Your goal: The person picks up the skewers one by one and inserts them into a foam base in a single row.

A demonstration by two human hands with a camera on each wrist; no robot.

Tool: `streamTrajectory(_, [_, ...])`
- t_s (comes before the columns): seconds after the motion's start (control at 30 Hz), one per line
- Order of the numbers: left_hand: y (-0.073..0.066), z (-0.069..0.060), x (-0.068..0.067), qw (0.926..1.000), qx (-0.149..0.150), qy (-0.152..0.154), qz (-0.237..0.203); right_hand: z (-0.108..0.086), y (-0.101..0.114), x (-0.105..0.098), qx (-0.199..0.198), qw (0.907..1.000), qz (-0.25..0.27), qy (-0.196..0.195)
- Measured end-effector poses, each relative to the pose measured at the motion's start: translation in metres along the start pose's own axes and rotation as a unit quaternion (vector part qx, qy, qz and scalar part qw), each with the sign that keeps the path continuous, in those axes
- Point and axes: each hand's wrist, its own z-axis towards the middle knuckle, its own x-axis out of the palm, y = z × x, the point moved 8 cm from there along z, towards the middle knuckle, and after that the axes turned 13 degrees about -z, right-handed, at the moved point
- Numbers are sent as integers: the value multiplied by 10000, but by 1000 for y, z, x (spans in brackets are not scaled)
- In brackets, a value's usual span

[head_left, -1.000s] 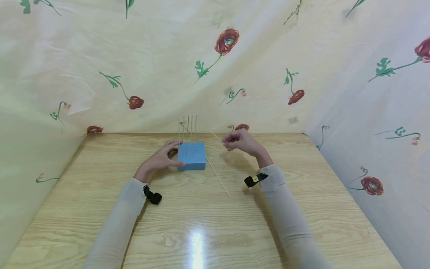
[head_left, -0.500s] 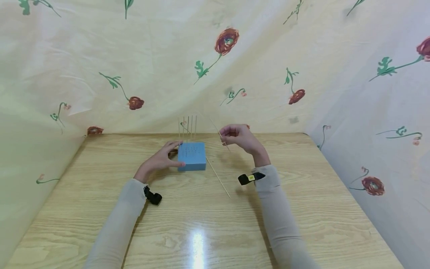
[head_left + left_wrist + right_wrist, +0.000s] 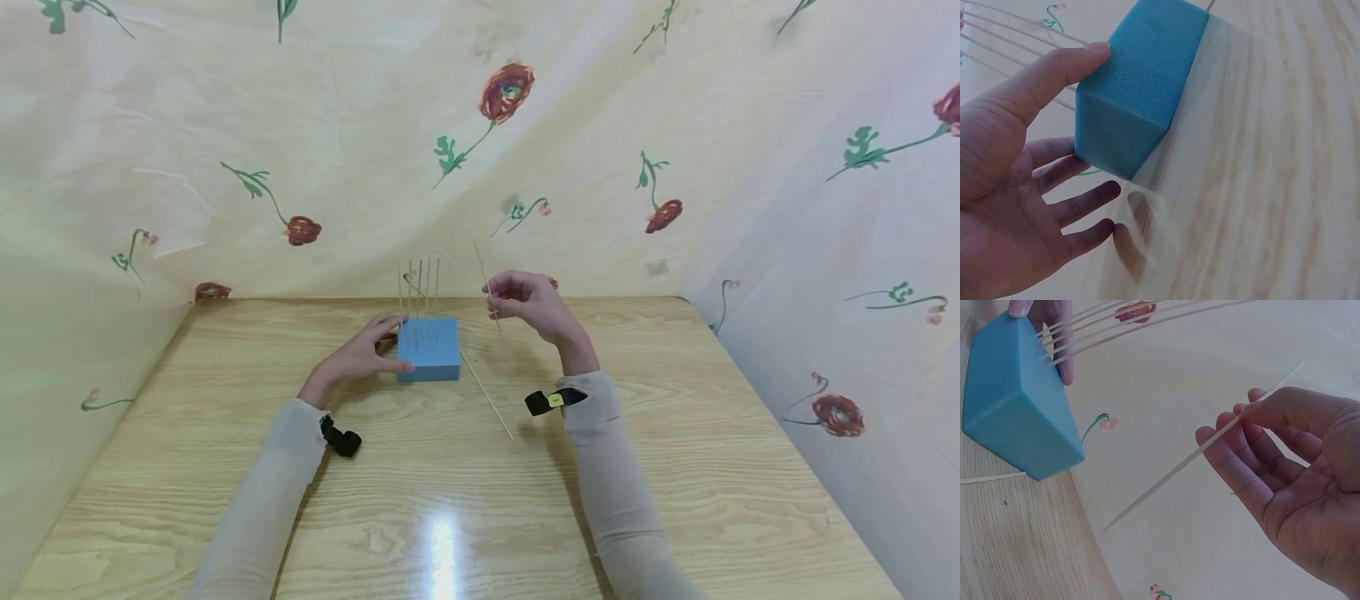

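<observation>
A blue foam block (image 3: 429,357) with small holes in its top sits near the table's back edge. Several thin wooden skewers (image 3: 1094,342) stand upright in it, towards its back left. My left hand (image 3: 362,352) holds the block from the left, thumb (image 3: 1060,72) on the front top edge and fingers reaching behind. To the block's right, my right hand (image 3: 538,308) pinches another skewer (image 3: 1154,489) between thumb and fingertips, above the table. That skewer is steeply tilted, its pointed lower end free and apart from the block.
One loose skewer (image 3: 487,397) lies slantwise on the wooden table (image 3: 420,467), its far end by the block's right side. A flower-patterned cloth (image 3: 360,150) hangs behind the table and along both sides. Each wrist wears a black strap with a camera.
My right hand has risen and moved slightly left, turning its skewer from a slant to nearly upright. The left hand and the block have stayed in place.
</observation>
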Motion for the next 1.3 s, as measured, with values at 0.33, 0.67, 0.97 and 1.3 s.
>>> streamTrajectory(0.33, [1,1,0,9999,-99,46,53,3,2,7,-99,9998,159,64])
streamTrajectory(0.67, [1,0,0,9999,-44,99,52,2,4,10,-79,9996,238,85])
streamTrajectory(0.97, [1,0,2,9998,-158,74,-29,1,8,17,-146,9990,407,96])
streamTrajectory(1.3, [2,0,0,9999,-65,69,76,3,12,18,-332,9988,338,-154])
